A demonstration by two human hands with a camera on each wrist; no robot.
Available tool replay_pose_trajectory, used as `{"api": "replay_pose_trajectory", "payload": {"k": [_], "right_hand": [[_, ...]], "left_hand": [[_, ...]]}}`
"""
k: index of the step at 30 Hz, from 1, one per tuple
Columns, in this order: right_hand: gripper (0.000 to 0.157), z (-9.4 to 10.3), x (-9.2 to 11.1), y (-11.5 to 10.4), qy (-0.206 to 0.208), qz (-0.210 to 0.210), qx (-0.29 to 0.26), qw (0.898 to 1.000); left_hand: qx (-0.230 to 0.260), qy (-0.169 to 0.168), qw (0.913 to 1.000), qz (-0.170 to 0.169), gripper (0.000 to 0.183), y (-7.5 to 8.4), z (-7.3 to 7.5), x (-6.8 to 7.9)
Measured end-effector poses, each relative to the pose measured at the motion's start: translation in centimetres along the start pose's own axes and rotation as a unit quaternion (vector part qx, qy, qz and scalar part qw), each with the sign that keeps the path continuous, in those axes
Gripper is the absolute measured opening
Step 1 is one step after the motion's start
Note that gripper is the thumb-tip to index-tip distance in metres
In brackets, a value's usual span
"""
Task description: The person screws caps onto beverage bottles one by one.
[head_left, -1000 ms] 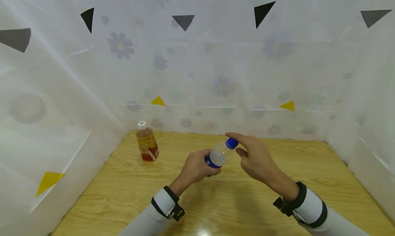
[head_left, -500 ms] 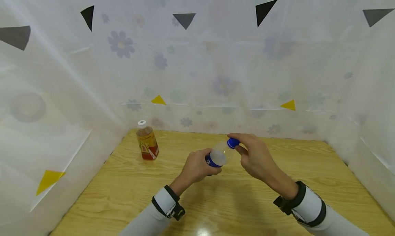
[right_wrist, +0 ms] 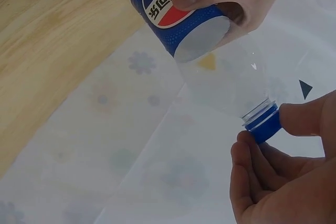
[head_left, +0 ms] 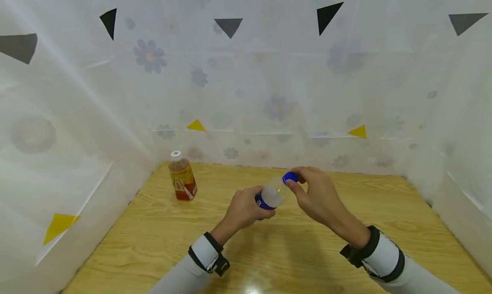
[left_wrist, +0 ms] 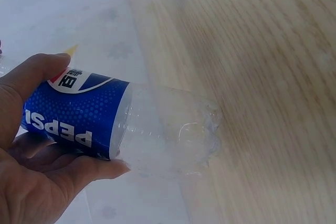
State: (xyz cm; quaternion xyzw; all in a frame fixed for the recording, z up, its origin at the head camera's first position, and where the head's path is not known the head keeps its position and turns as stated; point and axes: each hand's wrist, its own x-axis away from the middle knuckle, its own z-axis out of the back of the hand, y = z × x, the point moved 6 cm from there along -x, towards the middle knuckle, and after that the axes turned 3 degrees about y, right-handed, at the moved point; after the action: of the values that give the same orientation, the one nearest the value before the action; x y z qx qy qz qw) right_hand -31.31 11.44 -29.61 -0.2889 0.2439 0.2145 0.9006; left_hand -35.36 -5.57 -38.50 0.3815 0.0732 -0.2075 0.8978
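A clear plastic Pepsi bottle [left_wrist: 168, 129] with a blue label [right_wrist: 181, 17] is held tilted above the table, its neck toward the right hand. My left hand [head_left: 243, 208] grips it round the label, thumb on one side and fingers on the other. The bottle looks empty in the left wrist view. My right hand [head_left: 320, 198] pinches the blue cap [right_wrist: 265, 124] between thumb and fingers. The cap sits on the bottle's neck, with a strip of clear neck showing below it in the right wrist view.
On the left of the wooden table [head_left: 153, 242] stands a second bottle [head_left: 182, 178] with a white cap, a yellow label and reddish-brown contents. Pale floral sheeting [head_left: 269, 72] walls the table at the back and both sides, with black, grey and yellow triangles on it.
My right thumb and fingers have shifted round the blue cap, the thumb now in front of it and the index finger drawn back. The left hand and bottle have hardly moved.
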Motion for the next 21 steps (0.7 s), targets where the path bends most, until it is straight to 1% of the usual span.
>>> {"api": "replay_pose_trajectory", "payload": {"k": [7, 15, 21], "right_hand": [[0.018, 0.0, -0.2, 0.5, 0.016, -0.004, -0.005, 1.000], [0.024, -0.2, -0.2, 1.0, 0.019, -0.017, 0.004, 1.000], [0.024, -0.2, -0.3, 1.1, 0.021, -0.013, 0.003, 1.000]], "left_hand": [[0.003, -0.002, 1.0000, 0.007, 0.058, -0.1, -0.1, 0.1], [0.000, -0.003, 1.0000, 0.006, 0.059, 0.1, -0.1, 0.1], [0.001, -0.006, 0.9999, 0.010, 0.058, 0.2, 0.0, 0.1]]}}
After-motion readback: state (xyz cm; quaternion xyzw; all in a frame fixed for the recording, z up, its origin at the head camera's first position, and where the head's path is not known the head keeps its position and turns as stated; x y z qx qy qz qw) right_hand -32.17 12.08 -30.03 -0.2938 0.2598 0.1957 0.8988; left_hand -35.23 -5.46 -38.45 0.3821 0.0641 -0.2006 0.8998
